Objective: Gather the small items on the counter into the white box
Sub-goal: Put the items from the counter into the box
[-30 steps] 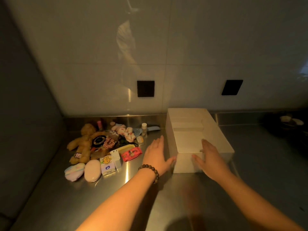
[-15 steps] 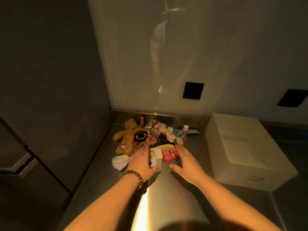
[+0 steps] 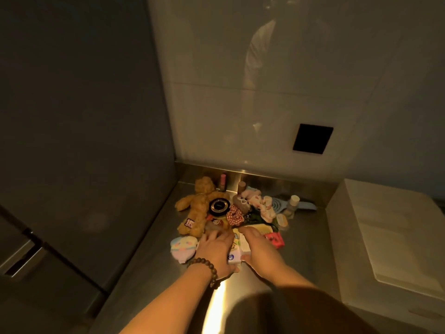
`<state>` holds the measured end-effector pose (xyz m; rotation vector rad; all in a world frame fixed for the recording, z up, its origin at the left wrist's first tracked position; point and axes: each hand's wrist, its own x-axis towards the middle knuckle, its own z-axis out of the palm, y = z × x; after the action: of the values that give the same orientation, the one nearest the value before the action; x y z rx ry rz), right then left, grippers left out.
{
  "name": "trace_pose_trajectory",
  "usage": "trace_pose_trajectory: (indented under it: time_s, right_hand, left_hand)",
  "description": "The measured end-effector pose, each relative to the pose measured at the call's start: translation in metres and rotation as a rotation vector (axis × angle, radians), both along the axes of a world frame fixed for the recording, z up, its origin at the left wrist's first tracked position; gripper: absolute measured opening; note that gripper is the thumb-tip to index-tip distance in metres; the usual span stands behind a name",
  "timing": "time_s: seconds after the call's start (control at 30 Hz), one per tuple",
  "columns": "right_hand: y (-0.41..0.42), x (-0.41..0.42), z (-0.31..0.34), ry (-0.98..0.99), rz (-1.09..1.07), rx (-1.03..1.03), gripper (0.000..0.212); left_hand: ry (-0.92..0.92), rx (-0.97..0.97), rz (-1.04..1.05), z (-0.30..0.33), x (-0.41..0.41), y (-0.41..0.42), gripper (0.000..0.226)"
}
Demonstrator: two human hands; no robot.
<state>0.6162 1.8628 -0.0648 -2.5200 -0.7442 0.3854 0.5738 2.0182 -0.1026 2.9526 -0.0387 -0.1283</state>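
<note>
A heap of small items lies in the counter's back left corner: a brown teddy bear, a black round compact, a red checked scrunchie, a pastel pouch, a red packet, a yellow comb, a small bottle. My left hand lies flat on the heap's near edge, beside the pouch. My right hand rests next to it, fingers and thumb bracketing small white packs; no lift shows. The white box stands open at the right.
A dark grey cabinet wall closes off the left side. Behind the heap is a pale tiled wall with a black socket. A pink lipstick and a blue brush stand near the steel upstand. Bare steel counter separates heap and box.
Both hands left the white box, swung left and came down on the near edge of the heap. The view turned left with them, so the box now sits at the right edge.
</note>
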Motion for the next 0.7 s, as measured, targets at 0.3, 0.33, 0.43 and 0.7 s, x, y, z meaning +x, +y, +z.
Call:
trace_pose_trajectory:
  time_s: [0.3,0.33,0.43,0.7]
  right_hand:
    - [-0.024,-0.012,0.034,-0.041,-0.076,0.110,0.071]
    - [-0.030,-0.012,0.045,-0.067,-0.096,0.131,0.072]
    - [-0.052,-0.011,0.080,-0.130,-0.156,0.197,0.071]
    - [-0.154,-0.008,0.132,-0.202,-0.502,0.397,0.068]
  left_hand:
    - [-0.127,-0.173,0.003,0.030,-0.009,-0.011,0.081]
    - [-0.139,-0.219,0.004,0.041,-0.006,-0.013,0.083]
    - [-0.192,-0.317,-0.041,0.079,0.005,-0.027,0.086]
    - [-0.261,-0.335,-0.206,0.131,0.036,-0.097,0.088]
